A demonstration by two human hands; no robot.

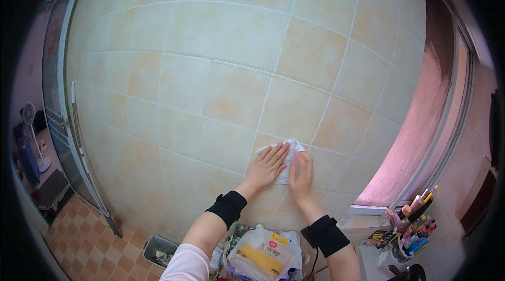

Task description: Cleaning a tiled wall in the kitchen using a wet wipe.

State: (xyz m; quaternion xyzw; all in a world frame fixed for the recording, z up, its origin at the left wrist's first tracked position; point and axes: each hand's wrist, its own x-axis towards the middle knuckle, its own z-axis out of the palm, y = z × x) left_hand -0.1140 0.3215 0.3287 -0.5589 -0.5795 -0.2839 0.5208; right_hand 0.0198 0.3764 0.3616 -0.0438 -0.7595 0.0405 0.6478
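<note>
A white cloth or wipe [292, 147], crumpled in places, lies against the beige tiled wall [236, 91]. My left hand [270, 163] presses it flat to the tiles, palm down and fingers stretched up and to the right. Over the cloth's right edge is my right hand [301, 174], fingers bent and slightly blurred; whether it pinches the cloth is unclear. Part of the cloth shows between the two hands, and the rest is hidden under them. Black bands circle both wrists, and a cable hangs from the right one.
Below my arms stands a pile of packages with a bag of yellow grain product [262, 255] on top. A grey bin [159, 251] sits on the checked floor at left, near a glazed door [59, 95]. Bottles [418, 225] crowd a counter beside the window opening at right.
</note>
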